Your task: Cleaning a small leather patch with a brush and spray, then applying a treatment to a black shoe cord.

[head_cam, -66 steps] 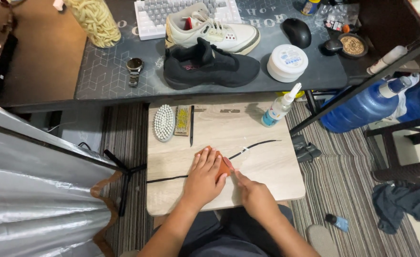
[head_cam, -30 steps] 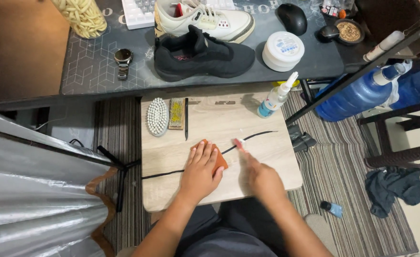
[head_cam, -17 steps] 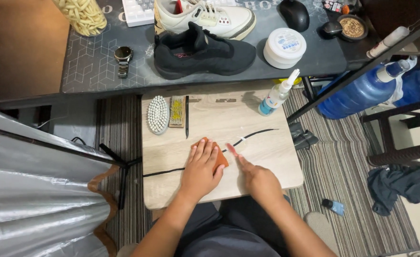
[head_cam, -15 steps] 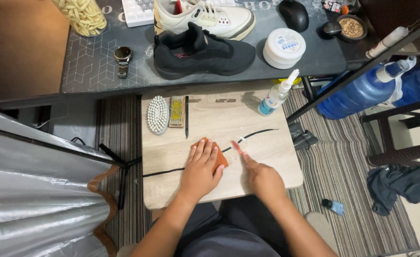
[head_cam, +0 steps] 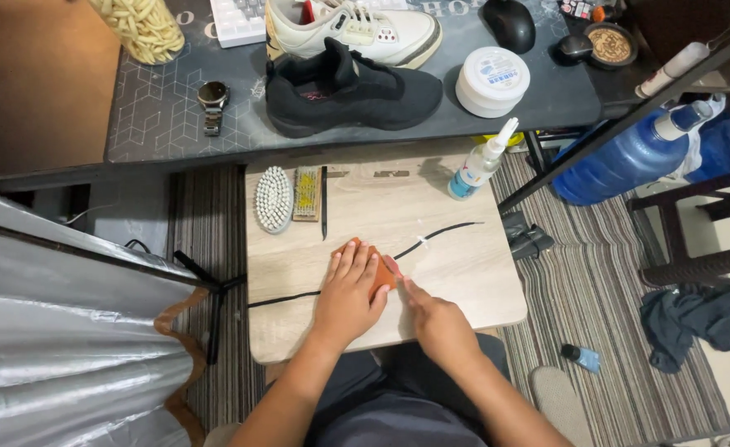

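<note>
Two hands: left hand (head_cam: 348, 291), right hand (head_cam: 433, 317), one orange cloth (head_cam: 379, 266), one black lace (head_cam: 431, 237).

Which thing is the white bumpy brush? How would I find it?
Start at the small wooden table over the person's lap. At its far left corner lie three tools: the brush is the leftmost, beside a tan rectangular brush and a thin dark stick. It alone is oval and white.

Round white tub (head_cam: 492, 80) on desk; spray bottle (head_cam: 481, 161), perhaps blue-labelled, below.
</note>
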